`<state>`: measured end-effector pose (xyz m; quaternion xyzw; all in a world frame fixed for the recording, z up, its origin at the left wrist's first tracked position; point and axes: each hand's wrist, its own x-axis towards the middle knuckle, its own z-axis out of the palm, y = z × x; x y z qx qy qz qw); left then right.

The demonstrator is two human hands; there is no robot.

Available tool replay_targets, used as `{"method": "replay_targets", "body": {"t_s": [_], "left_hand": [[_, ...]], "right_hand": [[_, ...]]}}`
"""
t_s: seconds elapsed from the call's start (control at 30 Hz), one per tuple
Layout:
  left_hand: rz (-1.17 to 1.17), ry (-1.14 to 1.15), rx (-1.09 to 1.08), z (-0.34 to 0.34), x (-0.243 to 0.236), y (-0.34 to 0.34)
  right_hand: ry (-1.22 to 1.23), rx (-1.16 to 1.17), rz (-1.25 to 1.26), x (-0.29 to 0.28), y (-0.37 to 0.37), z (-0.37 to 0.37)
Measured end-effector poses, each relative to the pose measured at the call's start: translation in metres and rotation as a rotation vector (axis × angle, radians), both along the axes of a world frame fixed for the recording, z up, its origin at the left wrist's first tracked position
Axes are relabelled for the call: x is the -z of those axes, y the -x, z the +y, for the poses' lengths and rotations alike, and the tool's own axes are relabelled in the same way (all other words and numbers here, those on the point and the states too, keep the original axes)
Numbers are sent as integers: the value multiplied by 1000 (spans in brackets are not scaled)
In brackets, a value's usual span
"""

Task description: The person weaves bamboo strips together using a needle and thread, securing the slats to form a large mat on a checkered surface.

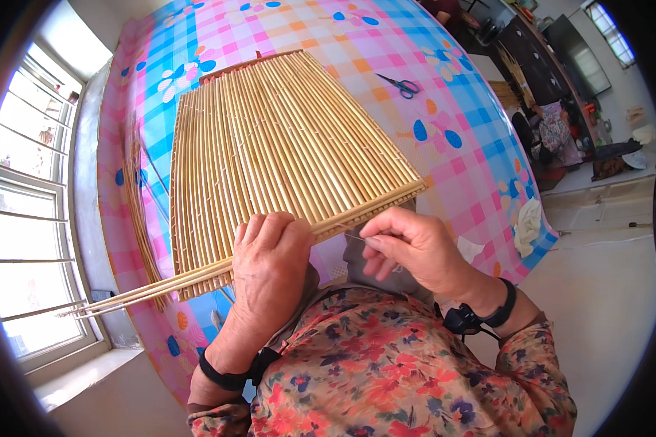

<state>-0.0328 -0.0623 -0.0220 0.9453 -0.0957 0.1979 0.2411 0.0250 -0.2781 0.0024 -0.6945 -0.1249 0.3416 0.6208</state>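
Note:
A mat of straw-coloured stalks [270, 131], laid side by side and stitched across with thread, rests in front of me. My left hand [272, 266] is closed over its near edge, gripping that edge and a few long loose stalks [153, 289] laid along it. These stick out to the left toward the window. Just right of it, my right hand [419, 247] pinches a thin pale strand [352, 235] that runs to the mat's near edge. Whether the strand is thread or a needle I cannot tell.
Dark-handled scissors [401, 86] lie on the checked, flowered cover [474, 182] beyond the mat. Loose thin stalks [135, 211] lie left of the mat, near the barred window [33, 204]. A crumpled white cloth [528, 227] sits at the cover's right edge. Another person [559, 131] is in the background.

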Motion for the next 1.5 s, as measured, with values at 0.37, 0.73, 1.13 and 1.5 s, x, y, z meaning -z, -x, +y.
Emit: {"method": "replay_targets", "body": {"t_s": [0.37, 0.73, 1.13, 1.5], "left_hand": [[-26, 17, -7, -1, 6, -3], [-16, 57, -28, -3, 2, -1], [-70, -19, -27, 1, 12, -2], [-21, 274, -7, -2, 9, -8]], "right_hand": [[371, -72, -1157, 32, -1, 12], [294, -2, -1022, 29, -5, 11], [225, -214, -776, 6, -22, 1], [-10, -290, -965, -9, -53, 58]]}}
